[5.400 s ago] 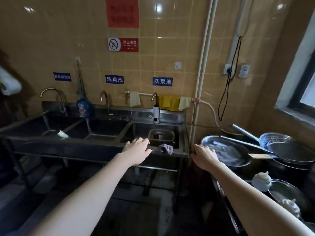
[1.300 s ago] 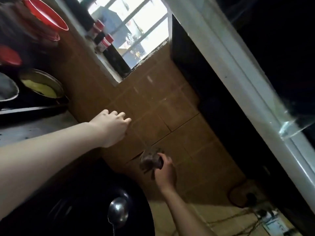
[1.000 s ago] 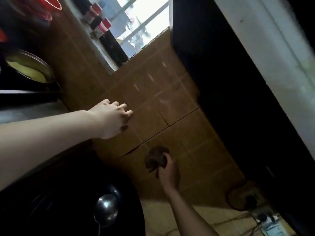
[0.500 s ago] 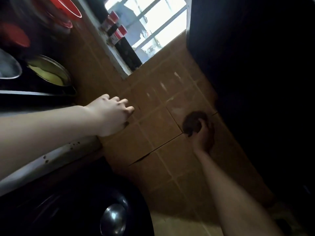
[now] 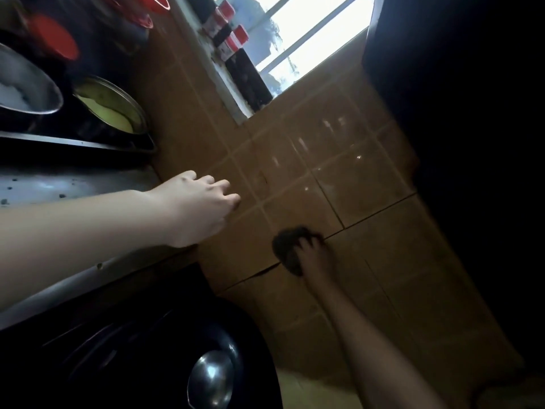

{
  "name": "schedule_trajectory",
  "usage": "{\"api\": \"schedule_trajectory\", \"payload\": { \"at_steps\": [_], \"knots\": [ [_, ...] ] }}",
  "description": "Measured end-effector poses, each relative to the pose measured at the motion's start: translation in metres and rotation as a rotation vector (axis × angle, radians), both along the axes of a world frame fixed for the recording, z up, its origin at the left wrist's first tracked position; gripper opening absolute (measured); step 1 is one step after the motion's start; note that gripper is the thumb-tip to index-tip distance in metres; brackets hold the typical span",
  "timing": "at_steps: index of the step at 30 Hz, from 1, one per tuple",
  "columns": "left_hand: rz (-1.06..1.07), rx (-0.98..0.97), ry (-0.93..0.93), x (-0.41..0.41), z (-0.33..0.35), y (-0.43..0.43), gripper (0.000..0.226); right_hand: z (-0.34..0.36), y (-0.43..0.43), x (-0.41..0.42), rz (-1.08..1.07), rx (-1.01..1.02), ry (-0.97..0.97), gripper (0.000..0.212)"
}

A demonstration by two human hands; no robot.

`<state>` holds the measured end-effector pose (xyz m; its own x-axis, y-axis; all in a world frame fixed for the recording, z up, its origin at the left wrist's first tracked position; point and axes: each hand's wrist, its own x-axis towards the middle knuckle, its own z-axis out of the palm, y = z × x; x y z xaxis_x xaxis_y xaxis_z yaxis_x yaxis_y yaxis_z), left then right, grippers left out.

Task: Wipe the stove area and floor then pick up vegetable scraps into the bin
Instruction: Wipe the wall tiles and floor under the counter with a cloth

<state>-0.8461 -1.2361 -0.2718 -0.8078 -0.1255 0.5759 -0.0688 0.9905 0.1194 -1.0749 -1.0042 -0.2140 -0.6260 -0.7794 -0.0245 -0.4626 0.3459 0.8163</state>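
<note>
Right hand [image 5: 314, 256] clenching dark cloth [image 5: 286, 248] on brown tiled wall [image 5: 368, 178], left hand [image 5: 200, 211] fingers relaxed, window [image 5: 309, 31] above

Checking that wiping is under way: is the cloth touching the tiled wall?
Touching. Head view: the right hand presses the cloth against the tiled wall, no gap visible.

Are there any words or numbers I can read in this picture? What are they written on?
No words or numbers can be read here.
Red-capped bottles on the window sill: they have labels, but these are too blurred to read.
Wall tiles: no writing shows.
Rag gripped by the right hand: no writing shows.
</note>
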Motion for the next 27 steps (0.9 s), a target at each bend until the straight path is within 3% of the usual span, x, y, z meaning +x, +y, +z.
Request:
{"api": "schedule_trajectory", "payload": {
  "at_steps": [3,7,9,14,18,21,27],
  "knots": [
    [0.002,-0.012,-0.009,0.001,-0.013,0.002,0.041,-0.039,0.015,0.000,-0.049,0.281,-0.117,0.032],
    [-0.003,-0.019,-0.017,0.001,-0.024,0.001,0.038,-0.036,0.023,-0.006,-0.008,0.295,-0.028,0.038],
    [0.003,-0.013,-0.025,-0.001,-0.028,0.000,0.036,-0.005,0.010,-0.007,-0.047,0.161,-0.006,0.041],
    [0.029,-0.012,-0.024,-0.007,-0.035,-0.004,0.036,0.081,-0.033,0.002,0.093,-0.433,0.136,0.048],
    [0.042,0.022,-0.040,-0.010,-0.044,-0.004,0.031,0.080,-0.053,-0.001,0.082,-0.587,0.090,0.044],
    [0.041,0.048,-0.089,-0.010,-0.056,-0.006,0.028,0.037,-0.058,-0.002,0.048,-0.365,0.055,0.045],
    [0.055,0.031,-0.188,-0.003,-0.069,-0.012,0.032,-0.070,-0.028,-0.003,0.039,0.581,-0.192,0.033]
  ]
}}
